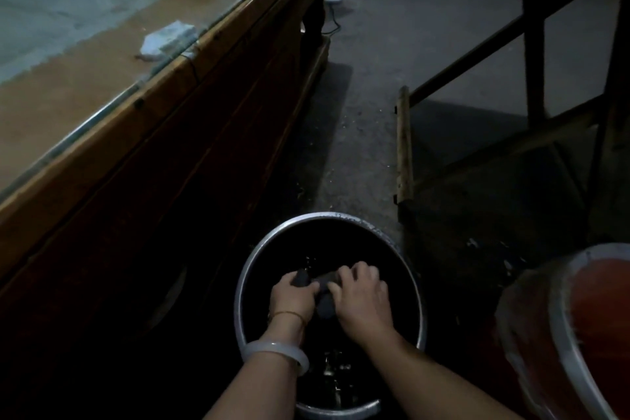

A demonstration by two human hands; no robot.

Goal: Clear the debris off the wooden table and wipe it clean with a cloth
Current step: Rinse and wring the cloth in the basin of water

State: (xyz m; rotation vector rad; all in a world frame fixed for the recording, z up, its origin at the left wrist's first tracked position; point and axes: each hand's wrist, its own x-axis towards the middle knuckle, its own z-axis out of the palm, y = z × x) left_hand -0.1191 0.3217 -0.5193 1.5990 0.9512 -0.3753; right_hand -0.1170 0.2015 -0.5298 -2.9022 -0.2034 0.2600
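Left grip (293,297) and right grip (364,297) clench a dark cloth (325,309) over the metal basin (243,283); white debris (168,41) on the worktop (68,106) suggests clearing and wiping unfinished.

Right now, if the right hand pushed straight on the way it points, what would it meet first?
The right hand grips the dark cloth, so that comes first; past it, probably the far inner wall of the metal basin, though the dark interior hides depth.
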